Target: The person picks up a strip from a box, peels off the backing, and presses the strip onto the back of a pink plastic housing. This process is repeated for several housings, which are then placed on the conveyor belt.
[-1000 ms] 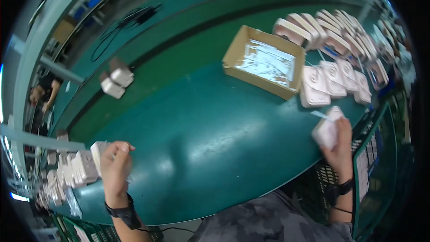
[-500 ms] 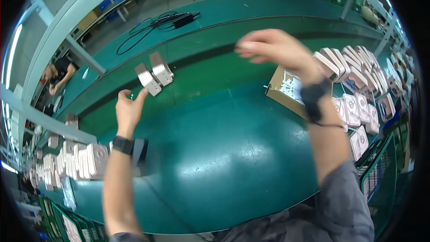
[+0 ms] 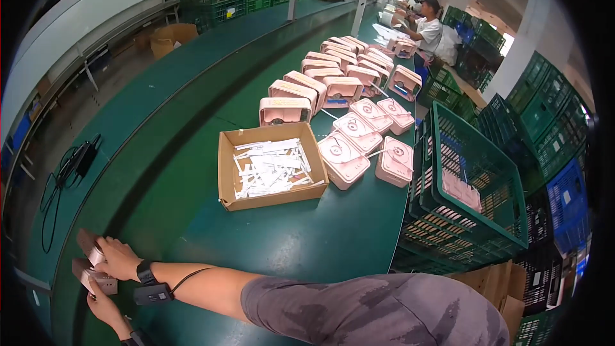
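Note:
Two small pinkish boxy housings stand side by side at the lower left of the bench. My right hand (image 3: 120, 260) is closed around the farther housing (image 3: 90, 247), its fingers bent over the side. On the nearer housing (image 3: 107, 286), my left hand (image 3: 106, 309) has its thumb and fingers closed against the end. The hands are close together, and part of each housing is hidden behind the fingers. A dark wristband with a small black box (image 3: 154, 293) on a cord sits at my right wrist.
An open cardboard box (image 3: 272, 204) of white paper slips stands mid-bench. Behind it are several pink housings (image 3: 285, 110) and pink panels with white cables (image 3: 344, 157). A green crate (image 3: 471, 214) stands right of the bench. A black adapter (image 3: 83, 157) lies far left. A person (image 3: 428, 29) sits farther along.
My view has swung to the right. Both hands, apart and holding nothing before, have come together on the two pinkish housings and closed on them.

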Demonstrator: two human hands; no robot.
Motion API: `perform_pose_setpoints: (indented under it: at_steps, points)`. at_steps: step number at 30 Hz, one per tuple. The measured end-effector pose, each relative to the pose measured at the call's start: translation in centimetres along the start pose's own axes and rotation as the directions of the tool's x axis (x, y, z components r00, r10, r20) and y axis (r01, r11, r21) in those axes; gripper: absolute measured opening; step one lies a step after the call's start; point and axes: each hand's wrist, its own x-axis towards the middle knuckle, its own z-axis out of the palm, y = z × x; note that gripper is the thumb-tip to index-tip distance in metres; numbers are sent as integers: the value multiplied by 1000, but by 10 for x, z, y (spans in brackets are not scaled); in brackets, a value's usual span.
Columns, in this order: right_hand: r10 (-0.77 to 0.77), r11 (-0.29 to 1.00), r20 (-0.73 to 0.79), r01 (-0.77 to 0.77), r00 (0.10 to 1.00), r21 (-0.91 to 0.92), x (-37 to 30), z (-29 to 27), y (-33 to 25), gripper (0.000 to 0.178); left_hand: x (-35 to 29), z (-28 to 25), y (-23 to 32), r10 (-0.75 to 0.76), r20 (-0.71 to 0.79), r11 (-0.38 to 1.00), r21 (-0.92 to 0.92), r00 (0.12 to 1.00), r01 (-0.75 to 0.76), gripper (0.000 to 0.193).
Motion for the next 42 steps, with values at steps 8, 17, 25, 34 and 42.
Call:
perform_pose_setpoints:
  at_steps: [8,17,25,34,42]
  points:
    - [-90,973,186,127,978,-195,-89,-115,-63,59,2,-74,-47,-154,44,941,-299,987,160,57]
    - [-347,576,390,522,853,-629,-309,-297,-62,52,-283,-132,45,-610,173,656,-436,773,616,33]
    - [-246,708,413,453,877,-542,-378,-306,-84,44,-355,-192,45,-694,138,648,-309,707,696,34]
    - [-273,910,299,347,914,-229,-370,-336,-94,34,-405,-154,132,-393,356,652,-543,848,530,77]
    - [-280,934,275,327,920,-144,-347,-304,-129,22,-422,-53,185,-300,907,189,-247,295,950,107]
